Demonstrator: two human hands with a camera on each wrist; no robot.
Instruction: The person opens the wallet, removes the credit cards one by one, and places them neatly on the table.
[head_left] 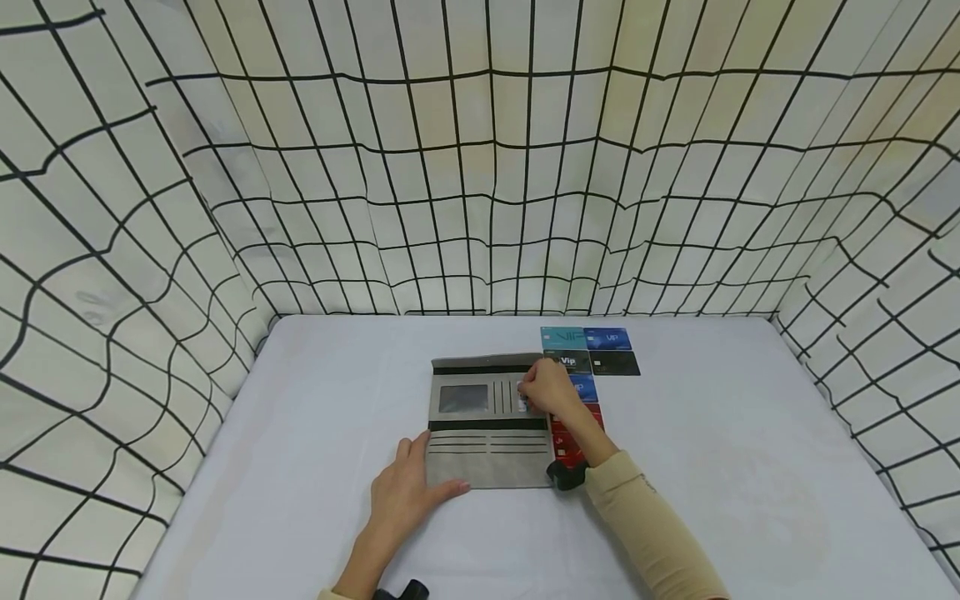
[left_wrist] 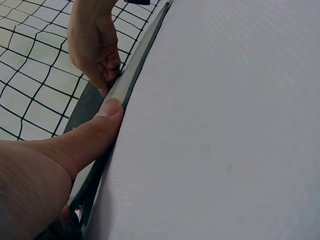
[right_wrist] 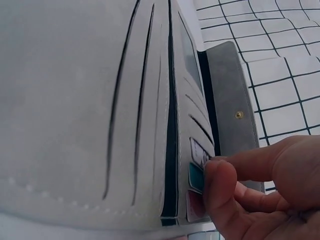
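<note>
A grey wallet [head_left: 457, 468] lies unfolded on the table, with rows of card slots and a clear window. At its near left corner is my left hand [head_left: 405, 492], fingers extended along the left side. The left thumb [left_wrist: 95, 132] presses straight on the wallet's near edge. My right hand [head_left: 551, 387] is over the upper right slots. Its thumb and finger pinch a pale patterned card [right_wrist: 199, 151] that sits partly in a slot. Beside it in neighbouring slots are a teal card [right_wrist: 195, 176] and a red card [right_wrist: 194, 206]. The fingertips hide part of these cards.
Right of the wallet lie a teal card [head_left: 562, 337], a blue card [head_left: 609, 338], black cards [head_left: 617, 363] and red cards [head_left: 567, 448], some under the right forearm. Black netting [head_left: 491, 196] over white sheeting rises behind and beside the white table [head_left: 315, 375].
</note>
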